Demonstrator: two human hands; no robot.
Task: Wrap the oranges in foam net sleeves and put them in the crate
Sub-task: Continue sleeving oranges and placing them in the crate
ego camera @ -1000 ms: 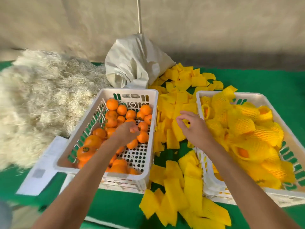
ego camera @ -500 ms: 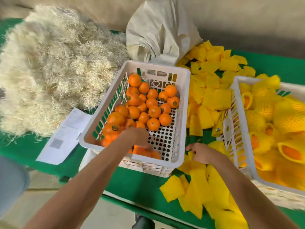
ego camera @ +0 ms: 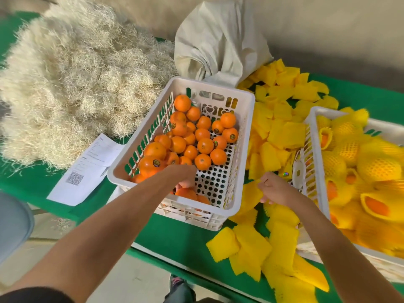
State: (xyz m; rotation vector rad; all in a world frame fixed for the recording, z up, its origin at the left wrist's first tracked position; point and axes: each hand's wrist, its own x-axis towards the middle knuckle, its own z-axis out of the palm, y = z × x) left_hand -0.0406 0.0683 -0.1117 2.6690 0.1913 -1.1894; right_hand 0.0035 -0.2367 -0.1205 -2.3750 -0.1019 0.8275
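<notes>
Fingers: left hand (ego camera: 185, 176) grips one orange (ego camera: 186, 192) | right hand (ego camera: 276, 189) pinches one sleeve (ego camera: 251, 197) | crates: two

You see the scene in bright, even daylight with soft, faint shadows and no harsh glare. The wide lens bends the table (ego camera: 179, 239) edge and stretches your forearms toward the bottom corners. Motion blur softens the wrapped fruit at the right edge, while the oranges (ego camera: 196, 136) at centre stay fairly sharp.
</notes>
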